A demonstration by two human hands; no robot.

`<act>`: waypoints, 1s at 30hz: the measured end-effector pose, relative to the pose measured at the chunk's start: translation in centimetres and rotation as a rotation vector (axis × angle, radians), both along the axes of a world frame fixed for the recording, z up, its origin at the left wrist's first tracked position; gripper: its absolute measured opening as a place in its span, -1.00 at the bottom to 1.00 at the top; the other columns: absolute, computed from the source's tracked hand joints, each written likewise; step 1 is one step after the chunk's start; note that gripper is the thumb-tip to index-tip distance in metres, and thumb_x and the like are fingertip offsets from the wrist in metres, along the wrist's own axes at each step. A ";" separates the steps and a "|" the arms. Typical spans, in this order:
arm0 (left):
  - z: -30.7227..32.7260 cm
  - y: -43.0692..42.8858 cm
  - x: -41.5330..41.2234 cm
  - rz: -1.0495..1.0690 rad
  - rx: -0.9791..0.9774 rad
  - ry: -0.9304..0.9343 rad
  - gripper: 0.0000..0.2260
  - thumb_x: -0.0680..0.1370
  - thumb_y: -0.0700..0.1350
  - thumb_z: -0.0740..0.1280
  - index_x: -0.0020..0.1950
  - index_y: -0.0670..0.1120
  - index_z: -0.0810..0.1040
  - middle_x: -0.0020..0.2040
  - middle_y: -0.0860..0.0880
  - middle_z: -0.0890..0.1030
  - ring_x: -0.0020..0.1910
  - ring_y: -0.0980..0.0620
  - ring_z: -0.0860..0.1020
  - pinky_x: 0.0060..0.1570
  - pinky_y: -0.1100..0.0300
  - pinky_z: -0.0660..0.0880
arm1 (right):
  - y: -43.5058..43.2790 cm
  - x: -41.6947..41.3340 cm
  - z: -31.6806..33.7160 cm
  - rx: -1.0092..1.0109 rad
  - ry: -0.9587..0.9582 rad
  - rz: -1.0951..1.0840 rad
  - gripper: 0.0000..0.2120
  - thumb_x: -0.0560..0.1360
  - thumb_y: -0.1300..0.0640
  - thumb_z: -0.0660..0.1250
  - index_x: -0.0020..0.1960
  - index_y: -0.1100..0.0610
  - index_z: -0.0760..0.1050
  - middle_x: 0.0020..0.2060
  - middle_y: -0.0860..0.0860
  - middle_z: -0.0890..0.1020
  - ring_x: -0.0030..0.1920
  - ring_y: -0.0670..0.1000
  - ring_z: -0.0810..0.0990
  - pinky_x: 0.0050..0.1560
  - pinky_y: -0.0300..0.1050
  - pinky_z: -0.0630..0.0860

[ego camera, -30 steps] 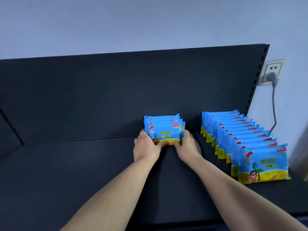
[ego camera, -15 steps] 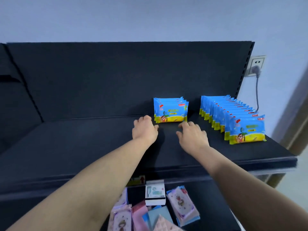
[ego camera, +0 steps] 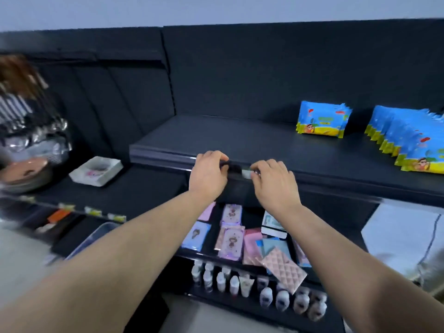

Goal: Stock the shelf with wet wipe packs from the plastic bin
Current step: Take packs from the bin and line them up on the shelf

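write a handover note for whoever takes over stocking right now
Hands: left hand and right hand both empty, fingers loosely curled at the front edge of the shelf.
Packs: a short stack stands upright at the back of the shelf; a long row stands to its right, apart from it.
Done: both groups placed.
Left: fetch more packs from the bin, not clearly in view, and probably extend the short stack forward.

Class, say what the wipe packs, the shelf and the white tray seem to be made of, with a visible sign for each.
Wipe packs: thin plastic film, slightly glossy, with bright printing and crimped side seams.
Shelf: probably painted metal, matt black, flat and thin with a folded front edge.
Tray: white and smooth, likely plastic or card; the blur leaves it open.
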State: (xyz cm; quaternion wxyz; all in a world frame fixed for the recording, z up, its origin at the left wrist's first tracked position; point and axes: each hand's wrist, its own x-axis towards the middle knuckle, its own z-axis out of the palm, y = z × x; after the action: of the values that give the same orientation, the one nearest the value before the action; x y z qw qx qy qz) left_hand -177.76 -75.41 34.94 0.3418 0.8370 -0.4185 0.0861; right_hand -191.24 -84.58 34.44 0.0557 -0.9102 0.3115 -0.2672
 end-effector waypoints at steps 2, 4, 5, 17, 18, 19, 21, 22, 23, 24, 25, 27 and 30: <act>-1.8 4.9 0.4 0.062 0.082 0.037 -0.80 0.56 -0.14 0.28 0.17 -0.06 0.56 0.15 -0.02 0.56 0.23 -0.06 0.41 0.09 0.09 0.39 | 3.3 0.9 -1.9 0.059 0.043 0.072 -0.77 0.60 0.01 0.15 0.20 0.00 0.46 0.15 -0.01 0.52 0.22 0.07 0.42 0.13 0.01 0.34; -4.0 9.6 1.4 0.121 0.189 0.083 -0.79 0.55 -0.15 0.29 0.17 -0.06 0.57 0.13 -0.05 0.57 0.21 -0.09 0.44 0.09 0.07 0.41 | 6.3 1.6 -3.9 0.101 0.125 0.130 -0.76 0.61 0.00 0.12 0.21 0.00 0.45 0.16 0.00 0.51 0.21 0.08 0.41 0.10 0.01 0.35; -5.0 12.1 2.0 0.152 0.238 0.104 -0.78 0.54 -0.15 0.30 0.17 -0.07 0.57 0.13 -0.07 0.58 0.20 -0.11 0.46 0.12 0.05 0.43 | 7.9 2.0 -4.9 0.105 0.174 0.159 -0.75 0.61 0.00 0.11 0.22 0.01 0.45 0.16 0.01 0.50 0.21 0.09 0.41 0.09 0.01 0.36; -12.9 35.4 10.8 0.601 0.445 0.458 -0.64 0.52 -0.32 0.17 0.29 -0.15 0.50 0.25 -0.19 0.55 0.25 -0.15 0.50 0.19 0.07 0.43 | 22.4 11.5 -14.0 0.262 0.468 0.344 -0.78 0.59 0.00 0.14 0.16 -0.01 0.47 0.18 0.00 0.52 0.25 0.07 0.44 0.17 -0.01 0.38; -13.4 36.8 11.8 0.615 0.465 0.459 -0.64 0.52 -0.32 0.16 0.28 -0.15 0.51 0.26 -0.19 0.55 0.26 -0.15 0.50 0.20 0.07 0.43 | 23.6 12.7 -14.8 0.278 0.489 0.350 -0.78 0.59 -0.01 0.15 0.17 -0.01 0.47 0.18 0.00 0.52 0.25 0.07 0.44 0.18 -0.01 0.38; -13.9 37.9 12.6 0.621 0.479 0.468 -0.64 0.52 -0.31 0.16 0.28 -0.14 0.51 0.26 -0.18 0.54 0.26 -0.15 0.49 0.20 0.07 0.43 | 24.8 13.8 -15.4 0.296 0.505 0.354 -0.77 0.59 -0.01 0.16 0.19 -0.01 0.47 0.19 -0.01 0.52 0.25 0.06 0.44 0.19 -0.01 0.39; -15.2 40.5 15.0 0.631 0.516 0.503 -0.64 0.52 -0.28 0.17 0.29 -0.09 0.50 0.26 -0.13 0.55 0.26 -0.13 0.49 0.19 0.09 0.45 | 27.4 16.6 -17.1 0.333 0.535 0.352 -0.76 0.57 -0.01 0.18 0.20 -0.02 0.47 0.20 -0.01 0.52 0.25 0.06 0.46 0.19 -0.02 0.41; -15.9 41.8 16.2 0.638 0.529 0.529 -0.63 0.52 -0.27 0.17 0.30 -0.07 0.49 0.27 -0.11 0.54 0.26 -0.12 0.49 0.19 0.10 0.44 | 28.8 18.0 -17.9 0.349 0.556 0.351 -0.76 0.57 -0.01 0.18 0.20 -0.02 0.47 0.19 -0.01 0.52 0.24 0.06 0.46 0.19 -0.02 0.41; -16.6 43.0 17.2 0.634 0.538 0.553 -0.63 0.53 -0.26 0.17 0.31 -0.06 0.49 0.28 -0.10 0.53 0.26 -0.11 0.49 0.19 0.11 0.44 | 30.1 19.2 -18.6 0.367 0.579 0.345 -0.76 0.57 -0.01 0.18 0.20 -0.02 0.47 0.19 -0.01 0.52 0.24 0.06 0.46 0.19 -0.03 0.42; -17.2 43.9 17.9 0.624 0.545 0.579 -0.63 0.53 -0.25 0.18 0.32 -0.06 0.48 0.29 -0.10 0.52 0.26 -0.11 0.49 0.19 0.13 0.43 | 31.2 20.0 -19.1 0.384 0.592 0.340 -0.76 0.57 -0.01 0.18 0.19 -0.02 0.47 0.18 -0.01 0.53 0.23 0.06 0.46 0.18 -0.03 0.43; -17.9 44.9 19.0 0.612 0.553 0.595 -0.64 0.53 -0.25 0.18 0.31 -0.07 0.49 0.29 -0.10 0.52 0.26 -0.11 0.49 0.19 0.13 0.43 | 32.3 21.1 -19.8 0.399 0.605 0.336 -0.77 0.57 -0.01 0.19 0.19 -0.03 0.47 0.18 -0.01 0.53 0.23 0.06 0.47 0.17 -0.04 0.43; -19.2 46.7 20.9 0.607 0.575 0.632 -0.66 0.52 -0.24 0.19 0.27 -0.07 0.52 0.28 -0.11 0.53 0.25 -0.12 0.50 0.19 0.14 0.43 | 34.1 22.9 -21.1 0.428 0.630 0.324 -0.79 0.56 0.00 0.19 0.17 -0.04 0.48 0.17 -0.03 0.55 0.22 0.05 0.49 0.14 -0.06 0.45; -21.1 48.6 22.3 0.604 0.616 0.682 -0.68 0.53 -0.19 0.22 0.26 -0.01 0.52 0.28 -0.08 0.53 0.26 -0.10 0.49 0.20 0.14 0.42 | 35.4 24.1 -22.3 0.478 0.660 0.299 -0.81 0.56 0.01 0.20 0.14 -0.05 0.49 0.15 -0.04 0.56 0.21 0.04 0.50 0.15 -0.05 0.46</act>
State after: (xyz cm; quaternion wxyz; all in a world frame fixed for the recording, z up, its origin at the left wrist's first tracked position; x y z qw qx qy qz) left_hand -155.42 -26.81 13.80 0.1574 0.9617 -0.0310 -0.2223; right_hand -167.16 -49.15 12.12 0.2003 -0.9435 0.2304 0.1289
